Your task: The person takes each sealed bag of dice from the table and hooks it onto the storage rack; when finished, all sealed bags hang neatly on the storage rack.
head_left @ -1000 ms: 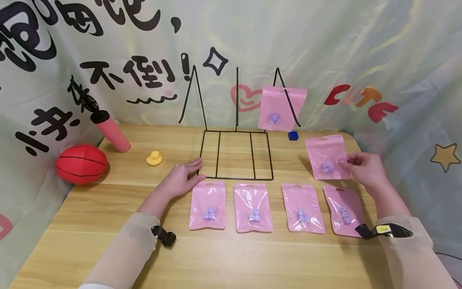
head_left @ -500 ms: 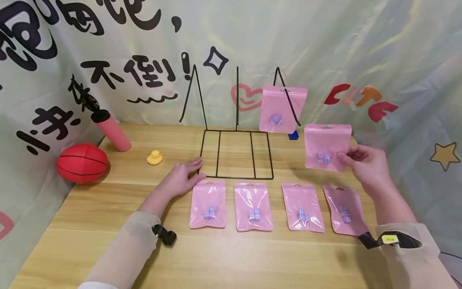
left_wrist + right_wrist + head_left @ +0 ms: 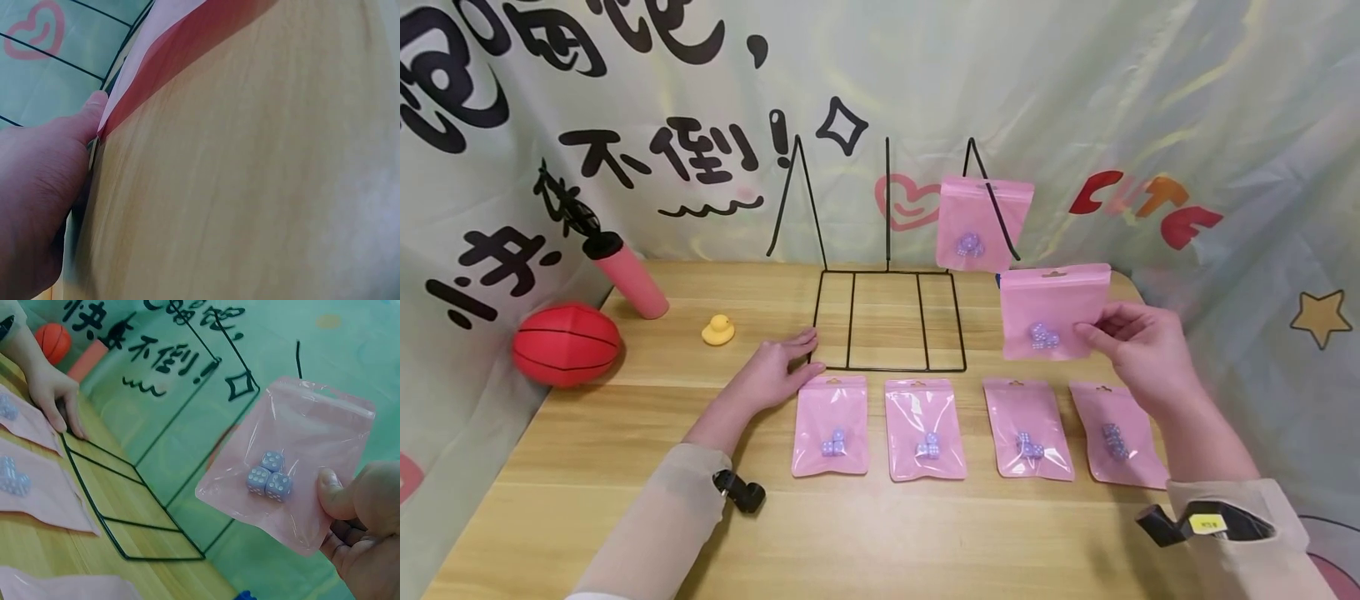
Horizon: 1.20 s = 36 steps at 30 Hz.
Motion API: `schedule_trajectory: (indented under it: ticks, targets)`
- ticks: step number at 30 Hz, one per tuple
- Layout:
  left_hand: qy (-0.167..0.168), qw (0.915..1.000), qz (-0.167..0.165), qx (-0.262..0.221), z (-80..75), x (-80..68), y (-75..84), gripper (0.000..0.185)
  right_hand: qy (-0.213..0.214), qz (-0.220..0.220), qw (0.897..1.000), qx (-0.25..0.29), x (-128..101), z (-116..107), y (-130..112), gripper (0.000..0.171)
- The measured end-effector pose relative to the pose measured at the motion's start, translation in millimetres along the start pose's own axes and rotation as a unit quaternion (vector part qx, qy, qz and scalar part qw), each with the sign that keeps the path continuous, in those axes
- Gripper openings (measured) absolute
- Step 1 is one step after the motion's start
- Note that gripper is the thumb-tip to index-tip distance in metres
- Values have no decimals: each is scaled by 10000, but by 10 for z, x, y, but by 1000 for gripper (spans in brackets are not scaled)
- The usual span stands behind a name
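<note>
Pink dice pouch (image 3: 1052, 302) is up in the air on the person's right: from the head view I see the right hand (image 3: 1150, 350) pinching it by its right edge, so it reaches out leftward from the fingers, hanger hole uppermost. The wire rack (image 3: 887, 250) stands to that hand's left and farther back; the tip of its right-hand prong (image 3: 1002, 217), which carries a hanging pouch (image 3: 962, 217), shows right above the held one's upper left corner, and the right hand is plainly the nearer of the two to it. The left hand (image 3: 771, 371) rests, fingers loosely stretched, at the rack's front left corner, next to one of four flat pouches (image 3: 831, 408) in a row on the surface (image 3: 880, 542). In the left wrist view its thumb lies beside a pink pouch edge; what the other fingers do there I cannot tell. In the right wrist view the right thumb presses the held pouch's face with fingers behind, the pouch's long axis leaning to the upper right, sealed end uppermost, three dice (image 3: 275, 481) showing through.
</note>
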<state>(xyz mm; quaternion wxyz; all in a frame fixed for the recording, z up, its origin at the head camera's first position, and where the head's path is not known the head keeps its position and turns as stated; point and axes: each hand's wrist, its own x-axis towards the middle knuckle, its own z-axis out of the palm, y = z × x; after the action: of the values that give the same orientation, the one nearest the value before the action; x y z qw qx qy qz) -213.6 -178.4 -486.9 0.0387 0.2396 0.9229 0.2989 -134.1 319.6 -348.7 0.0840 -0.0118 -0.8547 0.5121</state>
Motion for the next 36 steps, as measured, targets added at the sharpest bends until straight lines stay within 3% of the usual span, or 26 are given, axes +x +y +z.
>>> schedule_trajectory:
  ticks: [9,14,23,36]
  targets:
    - [93,9999,90,27,10,-1,-5,56,-26,-582,9975,390,-14,197,-133,16]
    - [107,9999,79,10,18,-2,-12,56,-139,-784,9919,985,26,292,-204,11]
    - [128,9999,73,-22,27,-4,-8,56,-135,-725,9840,1623,91,421,-256,12]
    - [157,9997,187,-73,17,-3,-3,56,-141,-473,9824,1800,257,560,-250,9]
